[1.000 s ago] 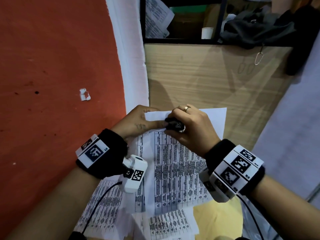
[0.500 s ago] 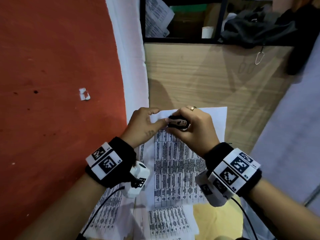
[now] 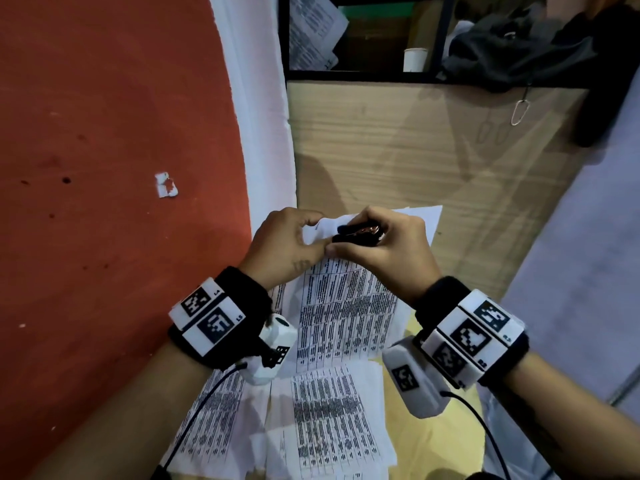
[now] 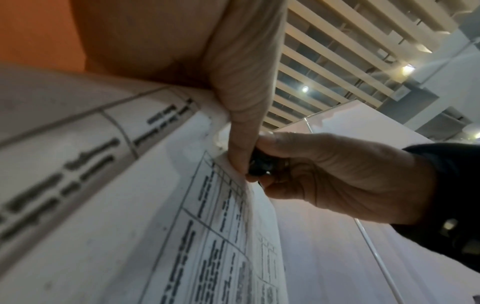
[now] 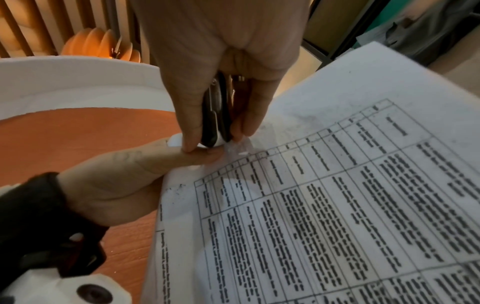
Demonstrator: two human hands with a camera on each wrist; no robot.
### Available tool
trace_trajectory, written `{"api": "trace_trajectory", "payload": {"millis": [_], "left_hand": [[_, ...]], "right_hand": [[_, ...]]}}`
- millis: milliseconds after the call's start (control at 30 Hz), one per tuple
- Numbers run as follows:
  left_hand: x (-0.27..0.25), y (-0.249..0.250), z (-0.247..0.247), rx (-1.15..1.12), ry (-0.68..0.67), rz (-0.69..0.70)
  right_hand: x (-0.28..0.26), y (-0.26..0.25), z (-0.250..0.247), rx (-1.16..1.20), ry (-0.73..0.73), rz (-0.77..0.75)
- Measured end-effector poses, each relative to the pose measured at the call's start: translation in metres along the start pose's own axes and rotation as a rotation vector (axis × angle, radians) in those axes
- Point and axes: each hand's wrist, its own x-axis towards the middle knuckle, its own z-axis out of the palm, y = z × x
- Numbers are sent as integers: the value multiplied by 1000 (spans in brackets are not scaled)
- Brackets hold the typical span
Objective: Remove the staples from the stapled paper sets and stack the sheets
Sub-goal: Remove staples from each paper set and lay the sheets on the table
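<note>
Stapled paper set (image 3: pixel 346 306) is held lifted above the worktop (image 3: pixel 398 150), its top-left corner pinched between both hands; loose printed sheets (image 3: pixel 329 420) lie below it near the body. The staple itself is hidden by fingers, so it cannot be told whether it is out.

Judged step: staple extraction at that corner. To do it well, the claws should be seated fully under the staple crown before the squeeze, then pulled straight off the page, with the paper kept taut right beside the tool so the corner is not torn.

Left hand (image 3: pixel 287 244): clamped on the corner, thumb on top, index behind the sheet.

Right hand (image 3: pixel 388 251): curled tight round the black staple remover (image 3: pixel 356 233), tool squeezed nearly together, tip touching the paper corner and the left thumb.
</note>
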Motion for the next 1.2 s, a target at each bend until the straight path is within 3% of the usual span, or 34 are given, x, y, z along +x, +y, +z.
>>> {"api": "trace_trajectory", "payload": {"millis": [333,500,733,833,1000,1133,1200], "left_hand": [[5,-23,-3,19,46,-125],[7,-36,-4,-132,11,-196],[9,-44,-5,-82,67,-221],[9,-53,-6,-112,25,-215],[9,-59,-10,-136,-81,-176],[7,-49,-19,-124,-229,-79],[8,-49,-22,-72,-193,-61]], "right_hand": [[-6,16,2,-127,13,15],[-22,53,12,-325,-114,143],[-40,79,29,-652,-394,166],[-30,80,21,-550,-370,123],[-4,61,7,-301,-241,-116],[16,44,0,-370,-410,-108],[19,38,-2,-398,-453,-76]]}}
